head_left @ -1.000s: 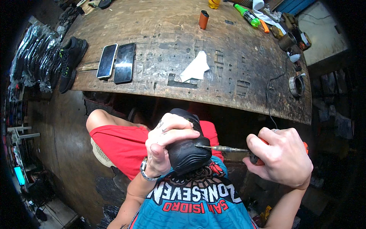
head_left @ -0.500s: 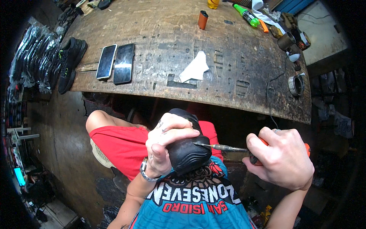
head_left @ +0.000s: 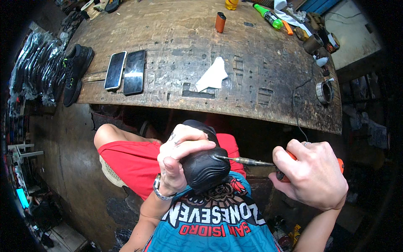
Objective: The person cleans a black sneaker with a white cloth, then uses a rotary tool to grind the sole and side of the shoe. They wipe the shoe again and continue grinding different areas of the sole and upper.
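A worn wooden table (head_left: 268, 84) curves across the top; dark open room separates its near edge from the right hand. Over the red-clothed lap (head_left: 134, 161), a ridged black shoe (head_left: 205, 170) sits within the left hand's (head_left: 178, 155) curled grasp. The right hand (head_left: 308, 174) closes firmly around an orange-handled tool (head_left: 249, 161), its thin tip touching the shoe.

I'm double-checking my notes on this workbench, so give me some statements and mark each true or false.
1. The right hand holds an orange-handled tool. True.
2. The left hand holds nothing. False: it grips a black shoe.
3. The tool's tip touches the shoe. True.
4. The wristwatch is on the left wrist. True.
5. The white scrap lies left of both phones. False: it lies to their right.
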A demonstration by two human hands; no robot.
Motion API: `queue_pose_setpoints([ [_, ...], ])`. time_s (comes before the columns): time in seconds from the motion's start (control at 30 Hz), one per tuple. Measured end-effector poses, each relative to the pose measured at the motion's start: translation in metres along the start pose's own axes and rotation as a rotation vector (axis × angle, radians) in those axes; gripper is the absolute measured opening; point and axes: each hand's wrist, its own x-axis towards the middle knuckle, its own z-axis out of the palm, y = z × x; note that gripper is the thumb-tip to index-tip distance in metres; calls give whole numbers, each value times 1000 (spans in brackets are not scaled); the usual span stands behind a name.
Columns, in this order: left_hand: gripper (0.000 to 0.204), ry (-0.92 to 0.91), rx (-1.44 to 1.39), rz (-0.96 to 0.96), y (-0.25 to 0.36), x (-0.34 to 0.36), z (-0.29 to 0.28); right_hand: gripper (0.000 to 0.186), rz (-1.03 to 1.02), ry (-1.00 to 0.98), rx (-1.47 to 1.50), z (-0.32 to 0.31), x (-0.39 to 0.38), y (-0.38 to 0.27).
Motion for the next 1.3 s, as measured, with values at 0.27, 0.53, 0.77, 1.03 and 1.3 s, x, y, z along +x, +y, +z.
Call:
queue_pose_setpoints([
  [0.27, 104, 16, -17, -45, -4, 3, -3, 37, -97, -89, 137, 10, -3, -3],
  [0.53, 107, 2, -27, -72, -14, 0, -9, 47, -94, 86, 470, 48, -3, 34],
  [0.77, 79, 100, 43, -30, -29, 3, -7, 71, 482, 441, 1791, 175, 95, 89],
  [1.03, 108, -338, 430, 71, -41, 14, -48, 89, 297, 461, 2027, 197, 134, 94],
  [1.3, 114, -440, 504, 131, -33, 31, -46, 87, 357, 664, 580, 206, 189, 110],
])
